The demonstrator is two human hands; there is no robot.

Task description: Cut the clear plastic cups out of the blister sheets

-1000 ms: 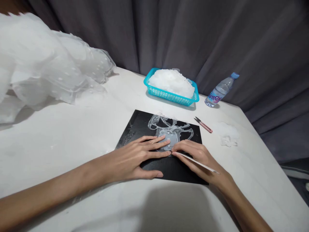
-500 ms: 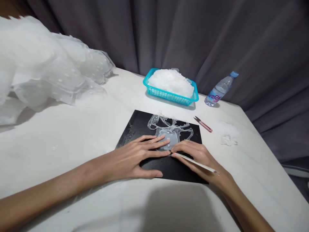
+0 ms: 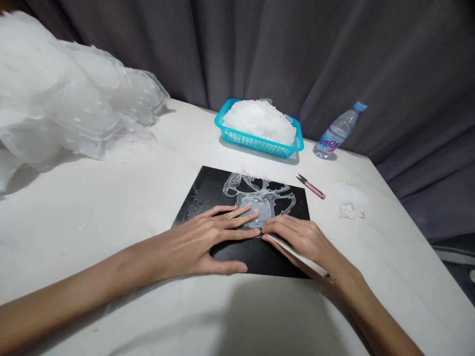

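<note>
A translucent, rounded-square piece [image 3: 266, 211] lies on a black board [image 3: 260, 257]. Thin, clear, looping strips [image 3: 255, 184] spread out from its far side. My left hand [image 3: 213, 237] is flat on the piece with its fingers stretched, the thumb resting on the board's near part. At the piece's near right corner, my right hand [image 3: 302, 237] pinches a slim white stick-like tool [image 3: 299, 256]. The tool's back end points toward my right wrist; its tip is hidden by the fingers.
Behind the board stands a turquoise basket [image 3: 260, 143] heaped with white translucent pieces. Pink-handled thread snips [image 3: 313, 188] and a water bottle [image 3: 336, 136] are on the right, near some clear scraps [image 3: 351, 210]. A big pile of translucent pieces [image 3: 85, 104] fills the table's left side.
The back end of the white tool has dropped lower toward my right wrist. My left hand stays pressed on the piece. The whole view has shifted slightly.
</note>
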